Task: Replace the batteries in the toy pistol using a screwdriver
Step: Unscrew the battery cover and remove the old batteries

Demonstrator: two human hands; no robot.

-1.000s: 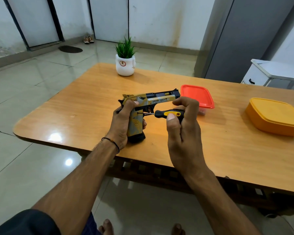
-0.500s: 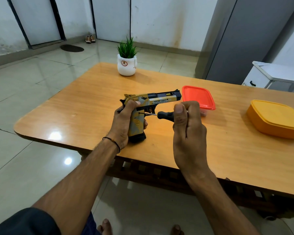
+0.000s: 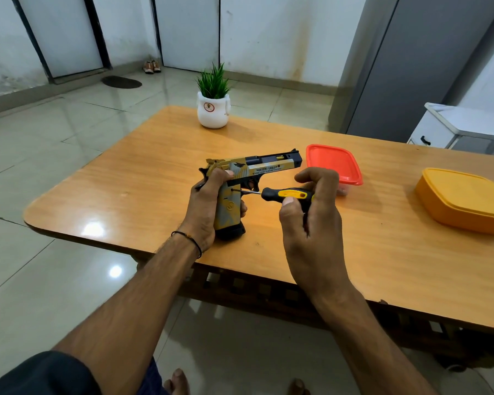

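Observation:
The toy pistol (image 3: 257,166), gold and grey with a dark barrel pointing right, stands upright with its grip base on the wooden table (image 3: 126,195). My left hand (image 3: 206,206) grips its handle from the left. My right hand (image 3: 311,212) holds a black and yellow screwdriver (image 3: 285,193) by the handle, thumb on top. The thin metal tip points left and meets the side of the pistol's grip just below the trigger.
A red-lidded box (image 3: 334,163) sits just behind my right hand. A yellow lidded container (image 3: 465,199) stands at the right. A white pot with a green plant (image 3: 214,106) is at the table's far edge. A white cabinet (image 3: 462,129) stands beyond the table.
My right hand has turned around the screwdriver handle, so its yellow stripe shows again under my thumb. The pistol and my left hand have stayed in place.

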